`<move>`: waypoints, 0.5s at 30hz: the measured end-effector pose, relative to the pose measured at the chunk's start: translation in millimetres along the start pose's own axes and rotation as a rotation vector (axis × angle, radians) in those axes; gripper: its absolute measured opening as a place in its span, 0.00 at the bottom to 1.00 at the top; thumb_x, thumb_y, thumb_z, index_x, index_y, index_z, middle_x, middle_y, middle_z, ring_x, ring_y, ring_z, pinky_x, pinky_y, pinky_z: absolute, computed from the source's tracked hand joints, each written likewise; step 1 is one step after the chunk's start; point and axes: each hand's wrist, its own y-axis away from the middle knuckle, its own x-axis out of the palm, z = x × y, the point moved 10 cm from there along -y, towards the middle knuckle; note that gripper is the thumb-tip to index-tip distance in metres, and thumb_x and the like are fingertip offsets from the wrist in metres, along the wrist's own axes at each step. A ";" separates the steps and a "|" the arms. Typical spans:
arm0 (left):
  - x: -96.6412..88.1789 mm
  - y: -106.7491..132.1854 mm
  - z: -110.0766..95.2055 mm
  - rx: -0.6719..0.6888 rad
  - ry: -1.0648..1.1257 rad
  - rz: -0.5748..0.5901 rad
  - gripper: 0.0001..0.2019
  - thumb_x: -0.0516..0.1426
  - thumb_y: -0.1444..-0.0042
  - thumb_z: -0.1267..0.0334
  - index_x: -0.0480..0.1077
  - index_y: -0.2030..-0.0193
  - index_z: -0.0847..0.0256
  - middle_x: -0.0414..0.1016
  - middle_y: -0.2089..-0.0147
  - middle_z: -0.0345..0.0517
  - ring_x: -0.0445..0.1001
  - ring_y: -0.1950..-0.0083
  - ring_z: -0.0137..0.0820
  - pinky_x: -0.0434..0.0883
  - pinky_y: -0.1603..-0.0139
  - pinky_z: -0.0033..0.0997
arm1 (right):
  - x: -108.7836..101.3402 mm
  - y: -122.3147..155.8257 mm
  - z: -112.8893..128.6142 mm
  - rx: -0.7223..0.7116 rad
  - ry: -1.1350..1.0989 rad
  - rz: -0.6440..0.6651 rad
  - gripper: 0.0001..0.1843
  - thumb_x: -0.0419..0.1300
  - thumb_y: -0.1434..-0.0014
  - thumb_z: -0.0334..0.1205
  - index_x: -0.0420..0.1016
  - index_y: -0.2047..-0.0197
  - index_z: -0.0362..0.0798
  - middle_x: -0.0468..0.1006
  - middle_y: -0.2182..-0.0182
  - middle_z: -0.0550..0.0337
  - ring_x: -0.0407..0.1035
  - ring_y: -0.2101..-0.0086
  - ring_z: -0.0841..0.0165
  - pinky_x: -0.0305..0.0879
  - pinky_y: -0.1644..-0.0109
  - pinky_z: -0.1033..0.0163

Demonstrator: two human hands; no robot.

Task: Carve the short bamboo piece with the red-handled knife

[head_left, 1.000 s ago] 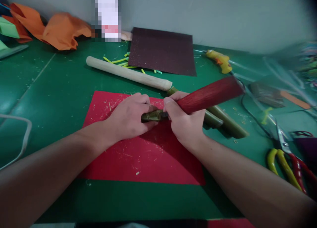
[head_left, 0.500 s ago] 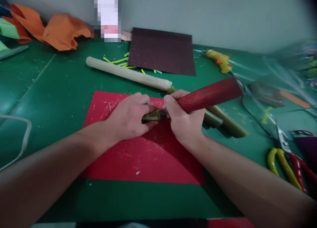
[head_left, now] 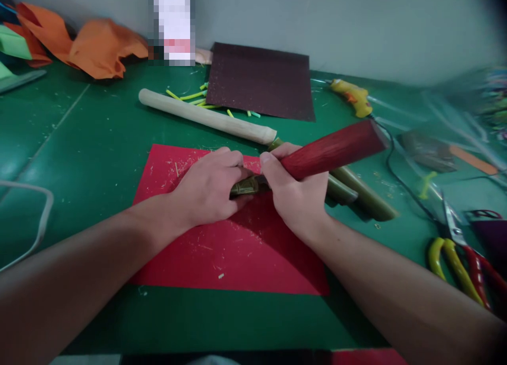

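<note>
My left hand (head_left: 216, 188) is closed around a short piece of green bamboo (head_left: 244, 187), pressing it down over a red sheet (head_left: 190, 264). Most of the piece is hidden under my fingers. In my right hand (head_left: 299, 196) is a knife with a thick red wooden handle (head_left: 336, 148), which slants up to the right. My thumb lies along its front end. Only a short dark stretch of the blade shows, meeting the bamboo's right end between both hands. Pale shavings are scattered over the red sheet.
A peeled pale bamboo stick (head_left: 206, 117) lies behind my hands. Green bamboo lengths (head_left: 364, 193) rest right of my right hand. Farther right are scissors (head_left: 455, 233) and a corded yellow glue gun (head_left: 352, 95). A dark sheet (head_left: 261, 82) covers yellow-green sticks; orange cloth (head_left: 103, 48) sits back left.
The whole view has shifted very slightly. Both hands keep their grips, and the knife stays against the bamboo with only a tiny change in its position.
</note>
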 end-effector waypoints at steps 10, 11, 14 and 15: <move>1.2 0.1 4.1 -0.040 0.067 0.011 0.10 0.59 0.42 0.58 0.76 0.63 0.62 0.72 0.61 0.48 0.68 0.60 0.38 0.67 0.61 0.40 | 0.2 4.0 -4.9 0.075 -0.071 0.006 0.14 0.60 0.47 0.34 0.64 0.82 0.51 0.61 0.85 0.68 0.56 0.81 0.73 0.56 0.77 0.63; 1.3 0.0 4.3 -0.042 0.055 0.012 0.10 0.59 0.41 0.58 0.76 0.62 0.62 0.73 0.60 0.49 0.68 0.59 0.38 0.68 0.60 0.41 | -1.7 3.6 -5.8 0.079 -0.086 -0.018 0.15 0.60 0.47 0.34 0.64 0.82 0.51 0.61 0.84 0.67 0.56 0.81 0.73 0.57 0.76 0.63; 1.1 -0.1 4.8 -0.046 0.047 0.006 0.11 0.58 0.41 0.58 0.77 0.61 0.62 0.73 0.59 0.49 0.69 0.58 0.39 0.68 0.60 0.41 | -1.9 1.9 -7.8 0.079 -0.097 -0.032 0.15 0.60 0.45 0.35 0.64 0.81 0.52 0.62 0.83 0.67 0.57 0.80 0.73 0.59 0.75 0.62; 1.2 -0.1 4.6 -0.045 0.050 0.006 0.11 0.58 0.40 0.58 0.77 0.61 0.62 0.74 0.59 0.49 0.69 0.58 0.39 0.68 0.59 0.41 | -1.0 1.5 -7.7 0.071 -0.093 -0.024 0.15 0.60 0.44 0.35 0.65 0.80 0.52 0.63 0.83 0.67 0.58 0.80 0.72 0.59 0.74 0.61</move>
